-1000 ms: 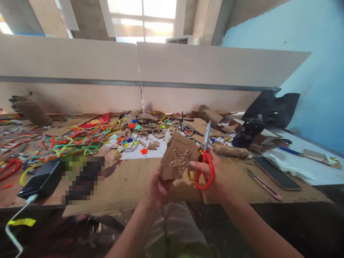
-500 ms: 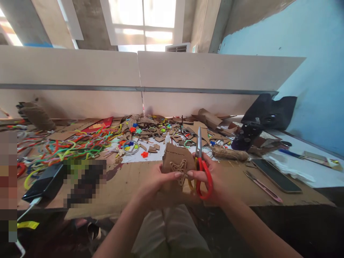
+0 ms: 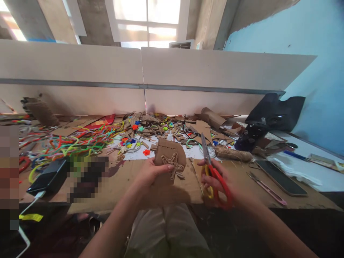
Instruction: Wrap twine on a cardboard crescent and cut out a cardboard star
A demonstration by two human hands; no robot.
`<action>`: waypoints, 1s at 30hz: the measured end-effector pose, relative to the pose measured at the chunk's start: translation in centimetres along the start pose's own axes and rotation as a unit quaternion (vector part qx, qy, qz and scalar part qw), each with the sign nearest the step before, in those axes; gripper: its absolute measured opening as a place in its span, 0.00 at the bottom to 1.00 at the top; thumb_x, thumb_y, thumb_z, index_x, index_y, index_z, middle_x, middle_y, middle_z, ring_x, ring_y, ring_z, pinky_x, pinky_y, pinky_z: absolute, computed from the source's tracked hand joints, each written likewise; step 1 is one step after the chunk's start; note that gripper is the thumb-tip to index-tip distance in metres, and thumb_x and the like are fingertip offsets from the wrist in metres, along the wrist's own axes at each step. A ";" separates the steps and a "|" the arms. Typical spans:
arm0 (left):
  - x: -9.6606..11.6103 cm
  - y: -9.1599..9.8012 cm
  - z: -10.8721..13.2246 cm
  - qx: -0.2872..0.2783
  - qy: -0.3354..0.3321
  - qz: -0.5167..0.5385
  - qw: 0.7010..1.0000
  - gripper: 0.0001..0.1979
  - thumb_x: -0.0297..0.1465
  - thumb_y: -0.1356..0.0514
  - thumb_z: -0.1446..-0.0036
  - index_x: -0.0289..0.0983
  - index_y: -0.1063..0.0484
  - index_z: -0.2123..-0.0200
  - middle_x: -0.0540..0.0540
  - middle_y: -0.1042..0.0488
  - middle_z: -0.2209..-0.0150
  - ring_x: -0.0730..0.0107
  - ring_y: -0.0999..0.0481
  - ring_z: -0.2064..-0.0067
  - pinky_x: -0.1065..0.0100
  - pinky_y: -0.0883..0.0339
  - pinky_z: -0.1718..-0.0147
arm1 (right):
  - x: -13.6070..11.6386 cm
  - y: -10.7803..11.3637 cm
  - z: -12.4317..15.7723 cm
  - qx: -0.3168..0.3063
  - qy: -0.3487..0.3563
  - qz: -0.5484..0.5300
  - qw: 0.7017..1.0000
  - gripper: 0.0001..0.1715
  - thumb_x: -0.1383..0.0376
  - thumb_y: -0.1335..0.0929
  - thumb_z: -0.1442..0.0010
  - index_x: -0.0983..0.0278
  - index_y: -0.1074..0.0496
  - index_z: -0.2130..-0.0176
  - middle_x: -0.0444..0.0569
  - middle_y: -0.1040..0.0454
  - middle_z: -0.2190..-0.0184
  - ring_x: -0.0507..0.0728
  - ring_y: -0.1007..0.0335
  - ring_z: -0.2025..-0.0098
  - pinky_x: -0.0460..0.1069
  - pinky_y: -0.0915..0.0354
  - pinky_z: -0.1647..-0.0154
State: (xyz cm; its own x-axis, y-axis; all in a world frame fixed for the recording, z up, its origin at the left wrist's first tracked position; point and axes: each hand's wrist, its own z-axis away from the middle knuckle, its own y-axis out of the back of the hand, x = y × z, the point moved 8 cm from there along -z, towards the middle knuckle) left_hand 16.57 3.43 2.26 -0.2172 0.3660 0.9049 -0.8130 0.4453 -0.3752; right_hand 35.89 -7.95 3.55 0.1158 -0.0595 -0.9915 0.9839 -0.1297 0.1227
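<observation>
A piece of brown cardboard [image 3: 170,148] with a rounded top right corner is gripped in my left hand [image 3: 150,175], the thumb pressed on its face. On that face is a star outline [image 3: 172,163] of corrugated strips, and a small ribbed scrap [image 3: 180,175] shows at its lower right. My right hand [image 3: 215,179], apart from the cardboard and somewhat blurred, holds scissors [image 3: 206,154] with red and yellow handles. The blades point up and away from me and look closed.
Colourful pipe cleaners [image 3: 77,143] are heaped at the left, beside a black power bank [image 3: 49,175]. Cardboard scraps and small flowers lie behind my hands. On the right are a twine roll [image 3: 233,154], a pink craft knife [image 3: 266,188] and a phone [image 3: 281,177].
My right hand has let go of the cardboard and moved right and slightly down with the scissors. The left hand has shifted slightly left, still holding the cardboard, and the star faces me more fully.
</observation>
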 end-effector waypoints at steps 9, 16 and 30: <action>0.3 0.4 0.5 0.005 0.023 -0.001 1.000 0.21 0.30 0.21 0.67 0.33 0.17 0.65 0.38 0.14 0.67 0.58 0.17 0.71 0.63 0.23 0.68 | 0.5 0.7 3.1 -0.101 0.004 0.075 0.992 0.37 0.40 0.25 0.46 0.56 0.26 0.45 0.52 0.25 0.63 0.63 0.29 0.64 0.57 0.30 0.64; 0.4 0.2 0.5 0.009 0.024 -0.012 1.000 0.22 0.30 0.21 0.68 0.33 0.17 0.65 0.40 0.14 0.67 0.59 0.17 0.71 0.63 0.24 0.69 | 0.9 -0.9 3.2 -0.165 -0.024 0.105 0.980 0.41 0.32 0.32 0.44 0.57 0.26 0.45 0.46 0.30 0.69 0.58 0.34 0.68 0.52 0.34 0.66; 0.0 -0.6 0.6 -0.022 0.031 -0.054 0.998 0.23 0.33 0.20 0.69 0.34 0.17 0.65 0.42 0.14 0.66 0.63 0.18 0.70 0.67 0.26 0.69 | -0.1 -2.4 2.6 -0.209 0.005 0.174 0.962 0.36 0.37 0.34 0.37 0.60 0.29 0.44 0.47 0.28 0.63 0.61 0.29 0.58 0.55 0.30 0.52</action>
State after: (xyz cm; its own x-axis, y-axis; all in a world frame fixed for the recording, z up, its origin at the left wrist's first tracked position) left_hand 16.75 2.65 2.65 -0.0937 0.3631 0.9270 -0.8056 0.5195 -0.2849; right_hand 33.19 -10.16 3.48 0.4477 -0.0168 -0.8940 0.8538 0.3053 0.4218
